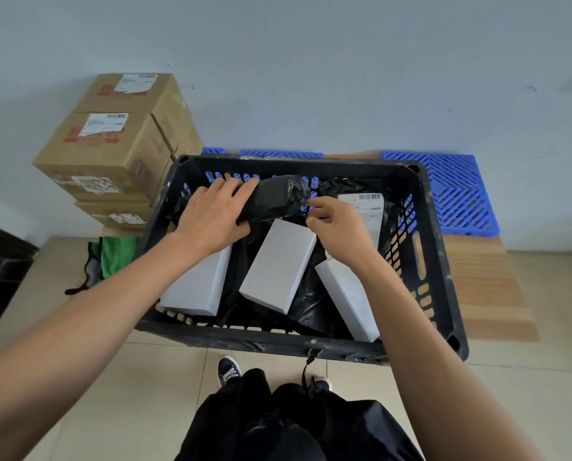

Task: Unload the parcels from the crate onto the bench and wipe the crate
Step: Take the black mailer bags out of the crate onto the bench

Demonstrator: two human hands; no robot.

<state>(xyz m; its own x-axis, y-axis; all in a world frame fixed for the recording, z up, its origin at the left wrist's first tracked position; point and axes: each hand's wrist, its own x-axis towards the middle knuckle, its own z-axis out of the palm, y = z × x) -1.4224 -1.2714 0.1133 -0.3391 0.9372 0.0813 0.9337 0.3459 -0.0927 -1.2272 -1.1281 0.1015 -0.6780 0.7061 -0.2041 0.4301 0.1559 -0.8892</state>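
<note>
A black slotted crate [437, 261] stands on a low wooden bench [487, 287]. Inside lie three white boxes: one on the left [198, 287], one in the middle [278, 264] and one on the right [351, 297]. A black bag with a white shipping label [367, 207] lies at the back right. My left hand [211, 217] grips the near end of a parcel wrapped in black plastic [274, 197], lifted above the boxes. My right hand [338, 227] is beside the parcel's far end, its fingertips pinching the plastic there.
Stacked cardboard boxes [112, 148] stand at the left against the wall. A green cloth [118, 254] lies on the bench left of the crate. Blue plastic pallets [454, 194] lie behind and to the right. My shoes and dark trousers are on the tiled floor below.
</note>
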